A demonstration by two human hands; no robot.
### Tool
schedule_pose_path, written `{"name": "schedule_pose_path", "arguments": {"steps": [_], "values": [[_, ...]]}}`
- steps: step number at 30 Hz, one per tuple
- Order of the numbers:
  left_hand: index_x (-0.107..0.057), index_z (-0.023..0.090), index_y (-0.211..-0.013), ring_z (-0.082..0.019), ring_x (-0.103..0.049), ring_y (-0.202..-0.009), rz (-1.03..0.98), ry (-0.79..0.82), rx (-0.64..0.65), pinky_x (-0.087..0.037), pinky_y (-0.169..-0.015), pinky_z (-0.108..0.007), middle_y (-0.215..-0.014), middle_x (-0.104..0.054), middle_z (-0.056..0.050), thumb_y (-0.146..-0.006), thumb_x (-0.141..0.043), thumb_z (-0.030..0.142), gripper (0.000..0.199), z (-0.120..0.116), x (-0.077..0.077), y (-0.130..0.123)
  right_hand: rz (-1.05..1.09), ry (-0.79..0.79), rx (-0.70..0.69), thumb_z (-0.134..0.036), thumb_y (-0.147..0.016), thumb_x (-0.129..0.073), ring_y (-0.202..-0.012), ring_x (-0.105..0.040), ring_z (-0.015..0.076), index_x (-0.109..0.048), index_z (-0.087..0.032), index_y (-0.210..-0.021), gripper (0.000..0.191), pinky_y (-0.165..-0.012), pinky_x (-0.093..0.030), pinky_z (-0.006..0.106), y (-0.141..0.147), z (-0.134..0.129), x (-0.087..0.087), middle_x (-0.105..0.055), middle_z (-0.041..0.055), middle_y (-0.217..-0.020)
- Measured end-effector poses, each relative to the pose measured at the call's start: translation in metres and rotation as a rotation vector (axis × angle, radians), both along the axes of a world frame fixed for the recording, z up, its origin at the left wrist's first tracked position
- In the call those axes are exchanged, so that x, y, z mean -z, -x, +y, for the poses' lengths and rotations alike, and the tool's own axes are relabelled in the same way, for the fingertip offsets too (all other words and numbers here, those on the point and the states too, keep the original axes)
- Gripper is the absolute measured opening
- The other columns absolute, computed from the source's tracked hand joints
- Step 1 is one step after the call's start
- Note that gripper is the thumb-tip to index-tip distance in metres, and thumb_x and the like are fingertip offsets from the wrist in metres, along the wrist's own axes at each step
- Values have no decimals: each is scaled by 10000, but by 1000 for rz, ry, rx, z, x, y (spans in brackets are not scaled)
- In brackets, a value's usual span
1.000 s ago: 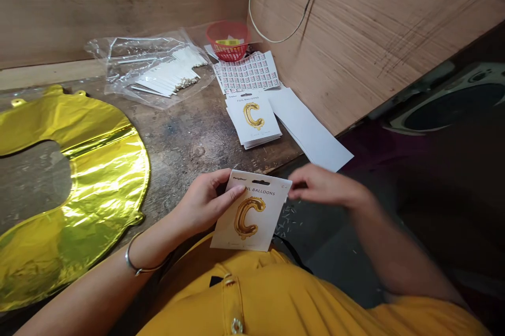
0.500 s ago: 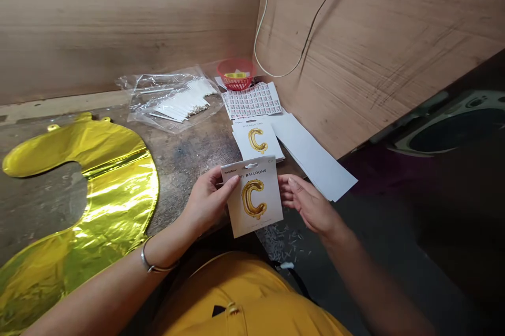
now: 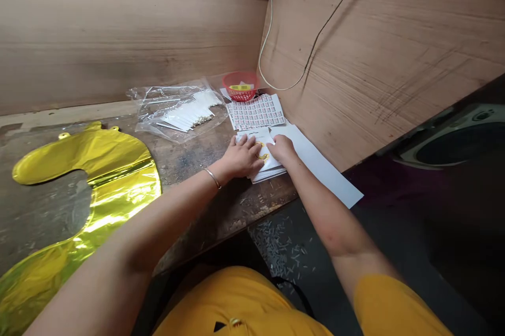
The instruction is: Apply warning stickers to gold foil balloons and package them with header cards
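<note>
A stack of white foil balloon cards [image 3: 272, 172] printed with a gold letter C lies near the table's right edge. My left hand [image 3: 241, 158] rests on the top card with fingers stretched out, covering part of the print. At the card's upper right edge, my right hand [image 3: 282, 149] has its fingers closed on the corner, thumb on top. How many cards it pinches is hidden. To the left, a large gold foil balloon [image 3: 124, 181] lies flat on the table [image 3: 189, 210].
Behind the cards are printed sticker sheets [image 3: 256, 112] and a red basket [image 3: 240, 95]. A clear bag of white sticks [image 3: 187, 112] lies to their left. Plain white sheets [image 3: 321, 162] overhang the right edge. A cable [image 3: 272, 26] hangs along the wall.
The card held near my body has moved forward onto the stack. My left hand now lies flat on it, and my right hand has gone from open to closed at its corner.
</note>
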State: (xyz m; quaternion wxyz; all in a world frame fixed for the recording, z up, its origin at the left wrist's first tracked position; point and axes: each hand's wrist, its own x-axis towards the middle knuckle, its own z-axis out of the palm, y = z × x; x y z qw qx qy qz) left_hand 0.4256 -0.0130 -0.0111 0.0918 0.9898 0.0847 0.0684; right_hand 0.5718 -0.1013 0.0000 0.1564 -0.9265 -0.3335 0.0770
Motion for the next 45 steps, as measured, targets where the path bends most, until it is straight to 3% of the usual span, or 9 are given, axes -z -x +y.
{"name": "schedule_pose_path", "arguments": {"steps": [5,10,16,21,28,31,37,42,45], "values": [[-470,216,-1372,-398,-364,-1341,31,-6,-27,-266,-1075,-541,-1511,-348,-181,-862,-460,641,664,1,12,-1,-101,104,-79,-196,-826,-615,-1073,-620,327,-676,-41,-1084,307,-890,-462,376,26,-4,-13,-672,250,-1108],[-567,197,-1255,-378,-416,-1269,36,-32,-16,-210,-1096,-526,-1346,-493,-171,-826,-511,638,619,3,3,-7,-317,12,-172,-314,-928,-507,-1304,-455,301,-584,-80,-1280,429,-1089,-340,407,27,-72,-31,-556,196,-1357],[-506,190,-1329,-374,-461,-1200,65,-28,-16,-322,-1021,-478,-1277,-510,-180,-822,-517,643,680,2,2,-15,-164,203,-135,-451,-821,-661,-1372,-411,306,-467,-89,-1414,721,-1125,-324,413,-12,-143,-4,-403,210,-1493],[-532,178,-1283,-414,-371,-1312,116,-20,-20,-318,-1033,-508,-1497,-324,-207,-815,-560,614,640,-2,-1,-15,-162,194,-136,-433,-867,-602,-1362,-435,281,-509,-95,-1385,625,-1121,-332,383,-15,-142,1,-448,194,-1464],[-539,171,-1248,-353,-429,-1292,126,1,-9,-357,-1037,-450,-1392,-465,-182,-839,-538,567,569,-8,-1,-9,-166,208,-132,-438,-865,-593,-1303,-503,300,-562,-84,-1329,584,-1089,-373,385,-13,-136,-8,-526,194,-1401],[-543,158,-1245,-357,-427,-1297,118,12,3,-358,-1044,-444,-1385,-467,-194,-830,-551,569,584,-6,0,-8,-172,209,-121,-496,-817,-635,-1258,-540,327,-574,-79,-1317,654,-1063,-398,401,-13,-134,-10,-556,197,-1371],[-521,175,-1273,-348,-383,-1344,102,49,2,-324,-1081,-446,-1455,-403,-179,-833,-549,576,596,-4,6,-8,-176,228,-103,-462,-868,-535,-1179,-601,298,-638,-97,-1245,535,-985,-441,350,-16,-134,-17,-650,156,-1263],[-530,172,-1286,-360,-351,-1376,61,107,1,-308,-1104,-454,-1505,-360,-177,-803,-606,568,629,1,11,-8,-209,261,-122,-283,-926,-376,-1047,-654,270,-714,-143,-1070,393,-893,-459,317,-14,-129,-18,-725,142,-1089],[-549,149,-1277,-373,-349,-1380,-7,154,1,-293,-1123,-473,-1505,-372,-187,-769,-683,498,631,0,3,-6,-239,275,-106,-127,-852,-419,-1045,-653,301,-664,-69,-1154,394,-913,-458,346,-7,-127,-21,-704,206,-1102]]}}
